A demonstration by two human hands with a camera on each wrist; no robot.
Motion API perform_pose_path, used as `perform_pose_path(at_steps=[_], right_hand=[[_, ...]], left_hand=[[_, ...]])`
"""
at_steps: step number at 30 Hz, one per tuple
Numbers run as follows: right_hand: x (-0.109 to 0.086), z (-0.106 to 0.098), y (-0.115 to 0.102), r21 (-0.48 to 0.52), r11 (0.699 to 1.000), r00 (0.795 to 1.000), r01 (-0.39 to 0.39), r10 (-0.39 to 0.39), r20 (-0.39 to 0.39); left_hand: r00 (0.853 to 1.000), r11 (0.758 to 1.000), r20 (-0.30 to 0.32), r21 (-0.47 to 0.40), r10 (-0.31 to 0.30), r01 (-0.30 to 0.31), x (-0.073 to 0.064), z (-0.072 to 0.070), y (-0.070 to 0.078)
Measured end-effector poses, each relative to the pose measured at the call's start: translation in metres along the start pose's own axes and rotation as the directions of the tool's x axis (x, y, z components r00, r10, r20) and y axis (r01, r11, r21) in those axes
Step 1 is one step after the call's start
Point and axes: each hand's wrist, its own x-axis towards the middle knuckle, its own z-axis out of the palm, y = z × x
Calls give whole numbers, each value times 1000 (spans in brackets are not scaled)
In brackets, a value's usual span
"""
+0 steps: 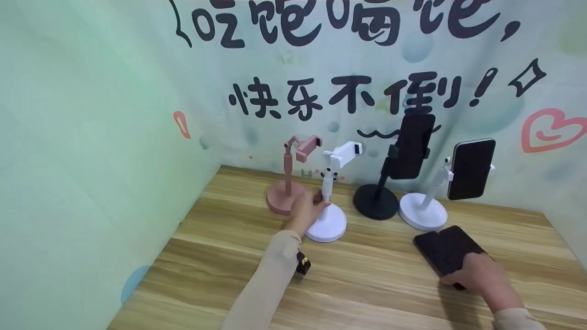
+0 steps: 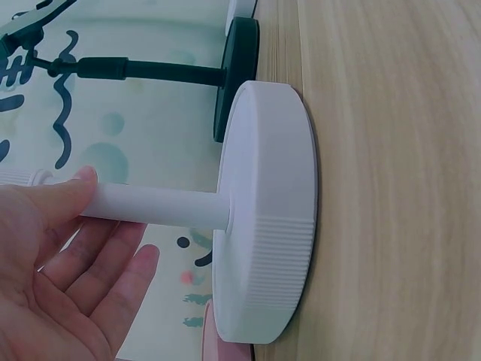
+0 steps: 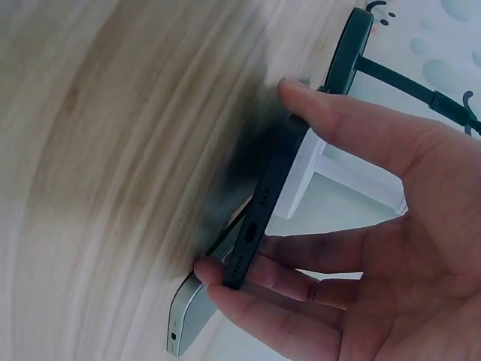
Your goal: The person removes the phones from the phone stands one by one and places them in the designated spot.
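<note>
My left hand (image 1: 305, 211) grips the pole of a white phone stand (image 1: 332, 224), thumb on one side and fingers on the other. The stand's upper clamp is unoccupied, and its round base (image 2: 270, 210) sits on the wooden table. Over at the right, my right hand (image 1: 486, 277) holds a black phone (image 1: 435, 252) by its edges, thumb on one side and fingertips on the other. In the right wrist view this phone (image 3: 259, 203) is tilted, with its charging port end facing the camera. Beside and partly behind it, a second phone (image 3: 192, 312) lies on the table.
Left of the white stand is a pink phone stand (image 1: 286, 198). Further right, a black stand (image 1: 376, 202) and another white stand (image 1: 423, 211) each bear an upright phone. A printed cloth backdrop (image 1: 321, 59) hangs close behind the stands.
</note>
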Motion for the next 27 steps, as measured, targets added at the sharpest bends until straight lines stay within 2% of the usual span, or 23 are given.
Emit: perform_pose_path(at_steps=[6,12,19,27], right_hand=[[1,4,3,-10,1000,1000,4,-4,-18],[4,7,9,-53,999,1000,4,-5,-6],[5,8,12,-49,999,1000,-10,10,17],[2,9,9,-57,998,1000,-23,23,-4]], left_hand=[[1000,1000,8,2,-24,24,0,-1,1],[1000,1000,-2,10,-4,4,-1,-1,2],[1000,1000,1,11,11,-11,-1,-1,2],[1000,1000,9,-12,12,-12,-1,-2,1]])
